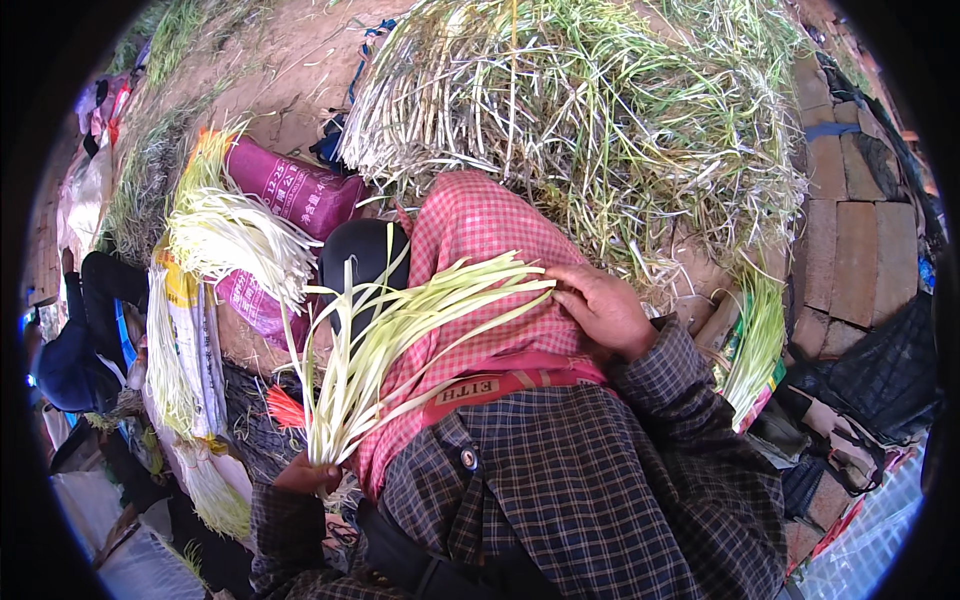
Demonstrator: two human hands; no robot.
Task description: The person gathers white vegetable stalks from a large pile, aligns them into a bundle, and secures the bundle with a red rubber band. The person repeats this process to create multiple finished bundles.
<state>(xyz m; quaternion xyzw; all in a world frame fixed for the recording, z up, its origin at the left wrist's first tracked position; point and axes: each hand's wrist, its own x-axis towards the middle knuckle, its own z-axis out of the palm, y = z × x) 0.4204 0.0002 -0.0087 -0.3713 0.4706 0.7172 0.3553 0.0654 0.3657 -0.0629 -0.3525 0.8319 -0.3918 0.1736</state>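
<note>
My left hand (304, 476) grips the white lower ends of a bunch of pale yellow-green blanched chives (375, 337). The flat leaves fan out across my lap, over a red checked apron (495, 232). At the leaf tips is my right hand (609, 311), its thumb and fingers closed on several of them. A neat pile of trimmed white-stemmed chives (240, 240) lies to the left, on purple printed sacks (300, 187). Part of my left hand is hidden behind the stalks.
A large heap of untrimmed chives (585, 112) with dry, tangled leaves lies before my knees. More bundles hang over a white and yellow sack (202, 352) at left. Another bundle (757, 337) is at right, near a brick border (851, 255). A person in dark clothes (82, 352) is at far left.
</note>
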